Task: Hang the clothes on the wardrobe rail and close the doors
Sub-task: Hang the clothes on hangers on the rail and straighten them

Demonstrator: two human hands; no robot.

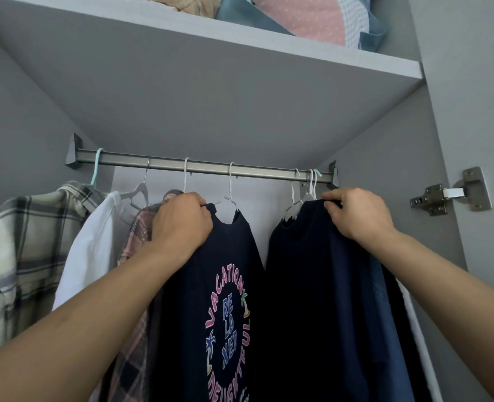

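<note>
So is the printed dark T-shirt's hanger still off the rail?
No, the printed T-shirt hangs from a white hanger hooked over the rail.

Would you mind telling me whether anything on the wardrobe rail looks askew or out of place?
One thing: the white shirt sits lopsided on its grey hanger, whose right shoulder pokes out bare. The other garments on the rail hang normally.

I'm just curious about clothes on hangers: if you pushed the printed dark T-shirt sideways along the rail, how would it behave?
The printed T-shirt would probably slide easily, since its thin white hanger hooks loosely over the smooth metal rail. The cloth looks soft and would likely sway. The left hand gripping its shoulder should steady it.
</note>
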